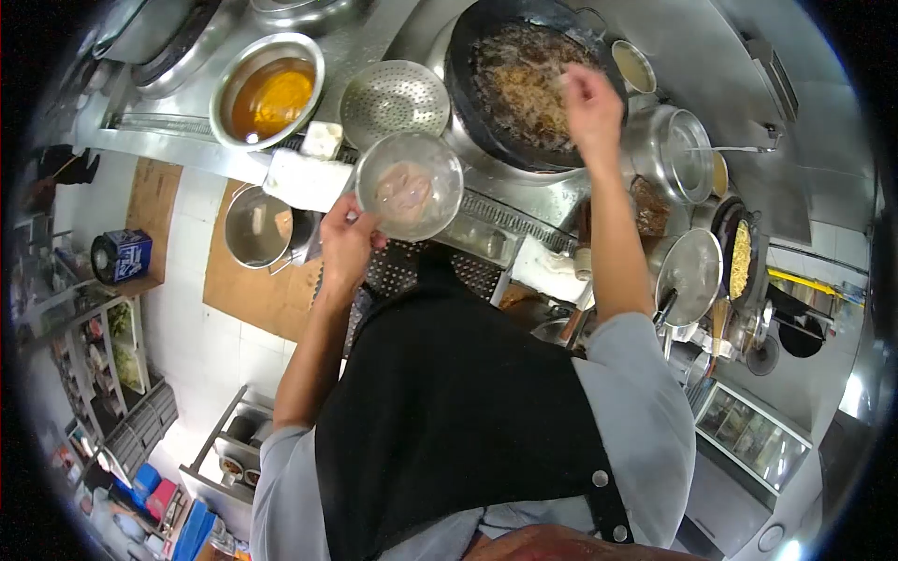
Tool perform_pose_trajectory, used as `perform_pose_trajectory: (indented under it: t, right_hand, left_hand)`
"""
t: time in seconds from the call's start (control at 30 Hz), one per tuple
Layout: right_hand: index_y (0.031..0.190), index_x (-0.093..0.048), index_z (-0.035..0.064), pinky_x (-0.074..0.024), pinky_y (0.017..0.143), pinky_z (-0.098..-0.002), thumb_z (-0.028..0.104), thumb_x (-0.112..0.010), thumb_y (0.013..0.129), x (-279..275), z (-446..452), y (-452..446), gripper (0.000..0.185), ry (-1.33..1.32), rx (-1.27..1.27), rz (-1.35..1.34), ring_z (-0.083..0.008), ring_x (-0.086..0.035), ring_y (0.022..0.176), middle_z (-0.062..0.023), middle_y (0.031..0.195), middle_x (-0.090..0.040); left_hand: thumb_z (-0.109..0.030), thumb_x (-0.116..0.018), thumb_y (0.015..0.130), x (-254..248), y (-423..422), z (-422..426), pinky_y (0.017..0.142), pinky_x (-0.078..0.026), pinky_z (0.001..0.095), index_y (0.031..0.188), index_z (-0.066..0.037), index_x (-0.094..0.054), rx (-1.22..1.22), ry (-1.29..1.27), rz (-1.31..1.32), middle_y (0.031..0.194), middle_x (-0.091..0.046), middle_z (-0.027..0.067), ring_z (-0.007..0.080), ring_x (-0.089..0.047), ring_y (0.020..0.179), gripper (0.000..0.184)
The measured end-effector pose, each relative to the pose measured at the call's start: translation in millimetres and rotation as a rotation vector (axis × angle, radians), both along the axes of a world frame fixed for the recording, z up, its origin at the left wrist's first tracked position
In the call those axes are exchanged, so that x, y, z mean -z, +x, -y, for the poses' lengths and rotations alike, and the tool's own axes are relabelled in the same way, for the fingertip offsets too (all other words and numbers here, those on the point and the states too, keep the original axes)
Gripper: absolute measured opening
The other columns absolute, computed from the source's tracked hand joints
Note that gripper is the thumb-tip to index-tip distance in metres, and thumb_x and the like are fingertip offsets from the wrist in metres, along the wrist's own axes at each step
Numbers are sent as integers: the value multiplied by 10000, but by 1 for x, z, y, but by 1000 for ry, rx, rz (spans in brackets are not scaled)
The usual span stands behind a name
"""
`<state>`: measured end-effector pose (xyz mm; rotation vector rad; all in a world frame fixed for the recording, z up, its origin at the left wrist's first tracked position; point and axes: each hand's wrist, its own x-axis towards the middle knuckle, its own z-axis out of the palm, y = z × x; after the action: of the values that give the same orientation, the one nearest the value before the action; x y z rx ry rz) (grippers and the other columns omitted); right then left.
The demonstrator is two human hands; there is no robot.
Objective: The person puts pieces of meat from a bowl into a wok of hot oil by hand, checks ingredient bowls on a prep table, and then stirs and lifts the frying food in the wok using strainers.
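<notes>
My left hand (350,241) grips the rim of a clear bowl (447,208), which holds pale pink raw pieces, perhaps meat, in a little liquid. Above the right part of a black wok (460,86) is my right hand (593,105), its fingers pinched together. Whether something small is between the fingertips is hidden. Dark, foaming oil (524,70) bubbles in the wok around light brown bits. Just behind the bowl sits a perforated metal strainer (393,98), partly covered by it.
A steel basin (223,103) of orange oil stands left of the strainer, with white folded cloths (304,179) nearby. Lower left is a pot (245,238). Right of my right arm are a steel pot (655,150), a strainer (690,276) and a pan of noodles (741,262).
</notes>
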<state>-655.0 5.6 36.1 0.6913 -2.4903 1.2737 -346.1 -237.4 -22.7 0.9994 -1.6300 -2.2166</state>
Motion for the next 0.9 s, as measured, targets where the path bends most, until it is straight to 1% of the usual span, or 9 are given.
perform_pose_trajectory:
  t: [0.07, 0.13, 0.17, 0.23, 0.3, 0.4, 0.47, 0.6, 0.9]
  right_hand:
    - [1059, -765, 91, -566, 811, -346, 211, -694, 942, -11, 34, 73, 182, 85, -324, 163, -259, -720, 909, -127, 1020, -742]
    - [1042, -759, 106, -571, 873, -390, 174, -701, 910, 13, 58, 123, 159, 300, -562, -158, -273, -693, 1019, -87, 1045, -739]
    - [1040, -733, 84, -567, 898, -417, 181, -692, 859, 18, 68, 144, 209, 328, -600, -196, -302, -666, 1063, -90, 1089, -723]
    - [1035, -712, 65, -562, 901, -438, 176, -689, 793, 18, 78, 174, 268, 754, -539, 20, -332, -651, 1060, -115, 1110, -703]
    - [1005, -718, 54, -568, 896, -452, 188, -687, 793, 33, 69, 189, 253, 755, -491, 36, -350, -661, 1068, -143, 1102, -712]
    - [979, -732, 37, -575, 871, -476, 180, -670, 792, 42, 58, 201, 244, 807, -473, 95, -372, -691, 1029, -186, 1076, -721]
    - [970, -736, 28, -576, 857, -482, 193, -698, 775, 27, 52, 207, 258, 1157, -565, 426, -376, -707, 970, -198, 1069, -720]
    - [995, -725, 42, -566, 826, -494, 210, -701, 759, 38, 32, 208, 291, 1061, -550, 282, -382, -685, 912, -181, 1057, -688]
    - [918, -717, 39, -538, 723, -406, 106, -715, 794, -11, 11, 116, 141, 155, -283, 141, -346, -674, 803, -155, 894, -679]
  left_hand:
    - [54, -624, 873, 4, -1, 5, 506, -506, 273, 822, -11, -531, 41, -5, -39, 1031, -702, 114, 139, -624, 595, 125]
    - [80, -603, 862, -9, -8, -1, 501, -501, 272, 819, 0, -530, 168, -80, -52, 1046, -696, 122, 140, -629, 609, 117]
    - [84, -597, 848, -3, -10, -2, 484, -493, 275, 815, 10, -521, 222, -98, -85, 915, -674, 98, 139, -618, 582, 111]
    - [80, -598, 840, -18, -10, -14, 475, -488, 285, 803, 8, -510, 291, -170, -38, 847, -654, 92, 139, -611, 562, 119]
    - [61, -612, 825, -4, -10, -18, 448, -473, 320, 775, 3, -477, 339, -293, -41, 681, -587, 82, 144, -589, 504, 154]
    - [53, -620, 815, 4, 3, -29, 442, -469, 330, 766, 2, -470, 472, -315, 62, 651, -571, 84, 148, -588, 496, 166]
    - [37, -626, 822, 8, 8, -35, 433, -467, 325, 765, -2, -472, 520, -334, 37, 623, -559, 77, 150, -585, 485, 169]
    - [20, -624, 843, 5, 5, -38, 430, -475, 311, 761, -13, -472, 525, -219, 52, 637, -580, 83, 155, -598, 494, 176]
    - [32, -641, 856, 11, -24, -5, 470, -479, 259, 790, -45, -535, 230, -57, 32, 718, -619, 69, 140, -573, 503, 147]
